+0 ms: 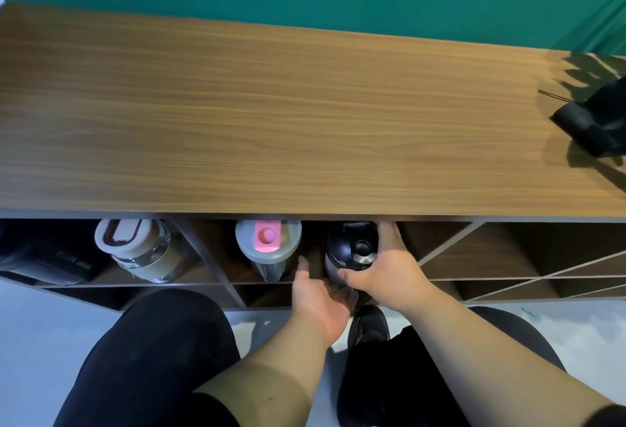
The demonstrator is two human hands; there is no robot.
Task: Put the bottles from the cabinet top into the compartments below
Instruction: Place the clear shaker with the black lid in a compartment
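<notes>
- Head view, looking down: right hand [389, 267] wrapped around black bottle [352, 248], fingers [389, 233] curled over far side, thumb across near side, closed firmly on it.
- Left hand [318, 294] cupped open below and just left of that bottle, palm up, fingertips [302, 262] near its base; gripping nothing, and whether touching the bottle could not be told.
- Black bottle sat in middle compartment [306, 250], just under front edge of cabinet top [271, 121], to right of pink-capped bottle [267, 243], the two close but apart.
- Likely risk: bottle cap catching underside of the top edge just above the right fingers, jarring the grip.
- Possible knock: bottle or left fingertips nudging pink-capped bottle just beside them, tipping it forward out of the open compartment.
- Possible slip: bottle sliding down through right fingers if released before base rested flat; base hidden by both hands.
- White-lidded jar [139, 250] in the next compartment left, well clear of both hands.
- Black cloth [596, 121] on the top, far right of the fingers, no bottles seen up there.
</notes>
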